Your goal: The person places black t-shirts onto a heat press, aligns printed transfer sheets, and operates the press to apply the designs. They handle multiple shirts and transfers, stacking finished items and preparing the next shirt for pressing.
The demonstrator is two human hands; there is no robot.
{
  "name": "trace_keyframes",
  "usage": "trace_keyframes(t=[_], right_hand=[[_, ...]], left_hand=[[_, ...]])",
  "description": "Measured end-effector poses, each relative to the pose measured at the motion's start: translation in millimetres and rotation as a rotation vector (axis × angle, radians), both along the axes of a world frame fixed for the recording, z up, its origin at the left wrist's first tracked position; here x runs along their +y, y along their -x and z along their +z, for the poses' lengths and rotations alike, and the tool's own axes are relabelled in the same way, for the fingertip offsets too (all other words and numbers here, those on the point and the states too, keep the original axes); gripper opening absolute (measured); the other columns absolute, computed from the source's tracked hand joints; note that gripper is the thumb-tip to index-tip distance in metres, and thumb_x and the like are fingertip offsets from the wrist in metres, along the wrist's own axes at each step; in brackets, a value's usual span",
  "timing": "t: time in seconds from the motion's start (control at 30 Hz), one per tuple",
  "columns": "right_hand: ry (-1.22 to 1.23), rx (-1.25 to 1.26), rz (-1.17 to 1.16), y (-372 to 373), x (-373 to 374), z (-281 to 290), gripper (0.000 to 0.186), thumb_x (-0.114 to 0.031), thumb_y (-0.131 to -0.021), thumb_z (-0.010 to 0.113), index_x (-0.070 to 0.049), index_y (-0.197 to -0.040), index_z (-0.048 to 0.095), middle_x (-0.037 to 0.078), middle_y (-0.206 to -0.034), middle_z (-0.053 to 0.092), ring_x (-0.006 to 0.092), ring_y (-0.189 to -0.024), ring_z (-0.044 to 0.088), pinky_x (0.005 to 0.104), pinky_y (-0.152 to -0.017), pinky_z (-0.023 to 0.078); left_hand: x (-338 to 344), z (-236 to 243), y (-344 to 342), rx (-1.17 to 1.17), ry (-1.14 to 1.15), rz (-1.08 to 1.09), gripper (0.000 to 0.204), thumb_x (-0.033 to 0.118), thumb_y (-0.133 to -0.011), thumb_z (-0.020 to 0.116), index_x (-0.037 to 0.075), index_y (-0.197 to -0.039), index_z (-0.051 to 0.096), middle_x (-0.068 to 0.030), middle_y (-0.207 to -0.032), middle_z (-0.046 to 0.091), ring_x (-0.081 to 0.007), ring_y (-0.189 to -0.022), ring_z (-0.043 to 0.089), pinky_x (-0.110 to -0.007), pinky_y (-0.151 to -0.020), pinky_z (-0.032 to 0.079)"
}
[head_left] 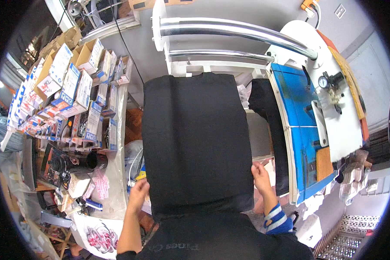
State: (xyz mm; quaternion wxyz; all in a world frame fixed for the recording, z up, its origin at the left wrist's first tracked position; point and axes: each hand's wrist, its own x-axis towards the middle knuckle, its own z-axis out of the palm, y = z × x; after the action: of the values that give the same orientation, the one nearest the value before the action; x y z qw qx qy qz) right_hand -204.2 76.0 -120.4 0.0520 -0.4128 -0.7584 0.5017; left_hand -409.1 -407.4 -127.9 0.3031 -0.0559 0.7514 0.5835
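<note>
A plain black T-shirt (199, 138) lies spread over a flat board in front of me, its neckline at the far end and its lower edge close to my body. My left hand (138, 196) is closed at the shirt's left edge, near the bottom. On the opposite edge, slightly farther up, my right hand (261, 177) pinches the cloth between bent fingers. The fingertips of both hands are partly hidden at the fabric. A second black cloth (276, 143) lies to the right, beside a blue-covered press plate (300, 130).
Thick chrome bars (238, 32) of the press cross behind the shirt. A pressure gauge (323, 81) sits on its white housing at the right. Open cardboard boxes (80, 86) crowd the left-hand table, with a printed white sheet (97, 234) nearer me.
</note>
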Motion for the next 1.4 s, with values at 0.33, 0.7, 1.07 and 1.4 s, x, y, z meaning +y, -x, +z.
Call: trace_keyframes(t=[0.33, 0.7, 1.07, 1.4], right_hand=[[0.932, 0.368, -0.165, -82.1, -15.2, -0.2, 0.024, -0.014, -0.101, 0.062, 0.000, -0.120, 0.065, 0.009, -0.114, 0.072, 0.0214, -0.105, 0.067, 0.0368, -0.098, 0.051], [0.564, -0.214, -0.401, -142.3, -2.0, -89.2, 0.034, -0.030, -0.101, 0.061, 0.000, -0.116, 0.067, 0.009, -0.111, 0.074, 0.0249, -0.095, 0.072, 0.0348, -0.086, 0.059], [0.277, -0.570, 0.778, -191.4, 17.7, -166.5, 0.039, -0.037, -0.098, 0.066, 0.000, -0.109, 0.068, 0.009, -0.107, 0.074, 0.0232, -0.092, 0.072, 0.0334, -0.081, 0.058], [-0.459, -0.205, 1.291, -191.9, -41.7, -108.6, 0.032, -0.030, -0.101, 0.059, -0.003, -0.114, 0.070, 0.018, -0.103, 0.072, 0.0319, -0.095, 0.071, 0.0384, -0.083, 0.055]], left_hand=[[-46.9, -24.5, -69.3, -0.336, -0.492, 0.125, 0.018, 0.012, -0.095, 0.072, 0.006, -0.111, 0.065, -0.0023, -0.096, 0.071, -0.0137, -0.081, 0.066, -0.027, -0.076, 0.053], [-43.3, -42.9, -110.0, 0.085, -0.148, 0.214, 0.025, 0.026, -0.099, 0.066, 0.001, -0.101, 0.071, -0.0051, -0.084, 0.071, -0.0145, -0.076, 0.064, -0.031, -0.070, 0.052], [-198.0, -66.9, -86.2, 0.517, 0.624, 0.764, 0.019, 0.018, -0.090, 0.066, 0.006, -0.103, 0.073, -0.0207, -0.098, 0.073, -0.0364, -0.096, 0.070, -0.044, -0.083, 0.054], [-195.3, -76.0, 20.9, 0.232, 0.977, 0.753, 0.042, 0.022, -0.095, 0.064, 0.004, -0.132, 0.057, -0.0184, -0.137, 0.056, -0.0375, -0.120, 0.061, -0.047, -0.094, 0.054]])
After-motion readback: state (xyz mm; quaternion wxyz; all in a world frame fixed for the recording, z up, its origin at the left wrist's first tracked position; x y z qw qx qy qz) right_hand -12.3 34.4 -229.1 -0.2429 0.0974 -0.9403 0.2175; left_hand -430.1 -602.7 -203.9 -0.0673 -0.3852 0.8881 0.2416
